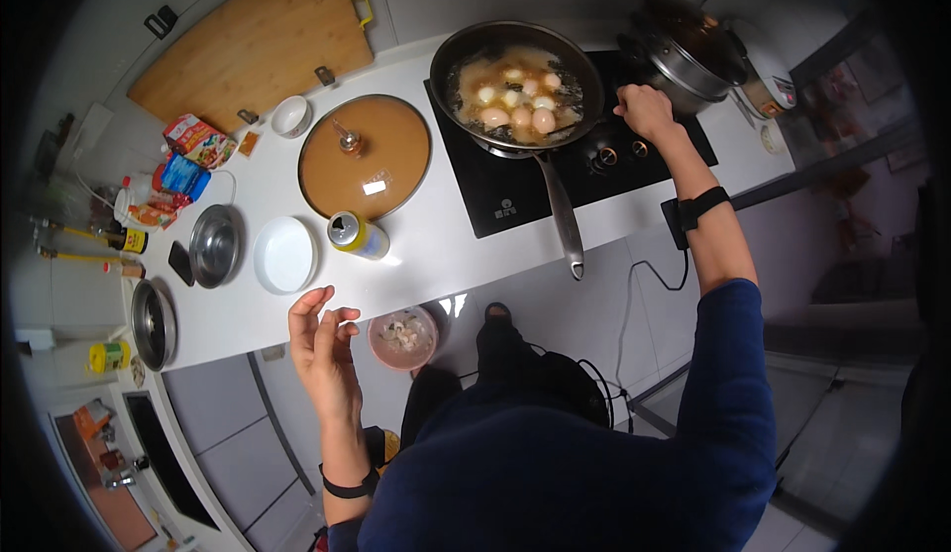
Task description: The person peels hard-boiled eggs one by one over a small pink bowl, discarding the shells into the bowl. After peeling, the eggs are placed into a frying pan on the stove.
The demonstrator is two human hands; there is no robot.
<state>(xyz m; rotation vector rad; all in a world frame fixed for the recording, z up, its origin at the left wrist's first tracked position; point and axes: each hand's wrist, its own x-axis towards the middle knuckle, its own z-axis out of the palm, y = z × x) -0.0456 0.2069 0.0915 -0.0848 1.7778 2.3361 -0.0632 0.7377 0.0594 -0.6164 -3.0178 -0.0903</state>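
Observation:
My left hand [325, 337] is held palm up with its fingers apart and nothing in it, near the counter's front edge. Closest to it are a white bowl [285, 255] and an opened drink can [358, 234]. On the black cooktop [501, 207], a frying pan [568, 218] holds several eggs [521, 115] in bubbling brown liquid. My right hand [645, 112] is curled over the cooktop, right of the pan and above the control knobs [608, 155]. Whether its fingers hold anything small cannot be told. A glass pan lid [364, 157] lies left of the cooktop.
A lidded steel pot [687, 62] stands at the cooktop's back right. Metal bowls [215, 246], a small white bowl [290, 116] and food packets [199, 140] are on the left. A wooden board [260, 39] leans on the wall. A pink waste bin [403, 338] stands on the floor.

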